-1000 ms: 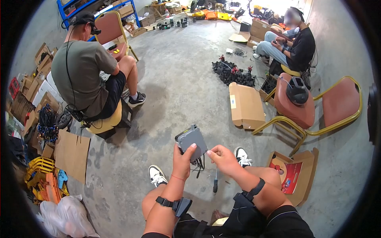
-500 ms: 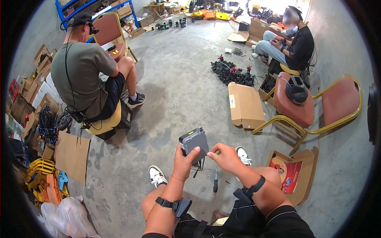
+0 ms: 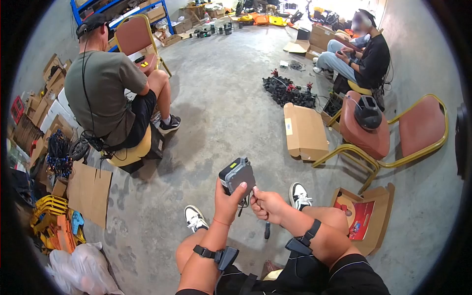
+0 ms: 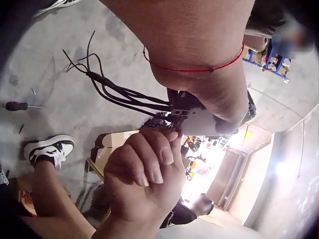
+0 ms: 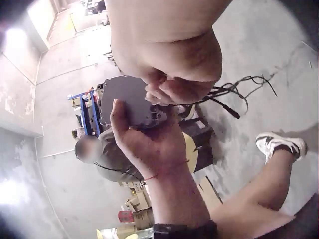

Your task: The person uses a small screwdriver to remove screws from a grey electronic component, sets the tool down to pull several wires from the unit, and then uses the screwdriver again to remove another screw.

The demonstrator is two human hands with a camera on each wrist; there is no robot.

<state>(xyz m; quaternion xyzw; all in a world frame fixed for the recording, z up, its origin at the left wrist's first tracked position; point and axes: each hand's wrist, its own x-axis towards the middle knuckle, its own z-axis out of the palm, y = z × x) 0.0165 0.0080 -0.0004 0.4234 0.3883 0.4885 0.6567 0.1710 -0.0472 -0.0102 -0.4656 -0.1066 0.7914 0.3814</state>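
My left hand (image 3: 227,200) grips a flat grey box (image 3: 242,175) with a dark side and a yellow label, its thumb lying across the grey face. Several black cables (image 4: 114,89) trail from the box's lower end. At that end, the thumb and forefinger of my right hand (image 3: 268,205) close at a corner, beside small holes that show in the right wrist view. The other right fingers are curled in. Those fingertips hide the spot they work on, and I cannot tell whether a small part is pinched there.
A screwdriver (image 4: 17,106) lies on the concrete floor between my shoes. To the right are an open carton (image 3: 381,221) and a chair (image 3: 366,128) bearing a black helmet-like thing. Cardboard (image 3: 91,191) lies at left. Two people sit farther off, left and right.
The box has turned, showing more of its dark side. My right hand has moved slightly left and rolled over, now overlapping the screwdriver's shaft. The person at left has turned their head away.
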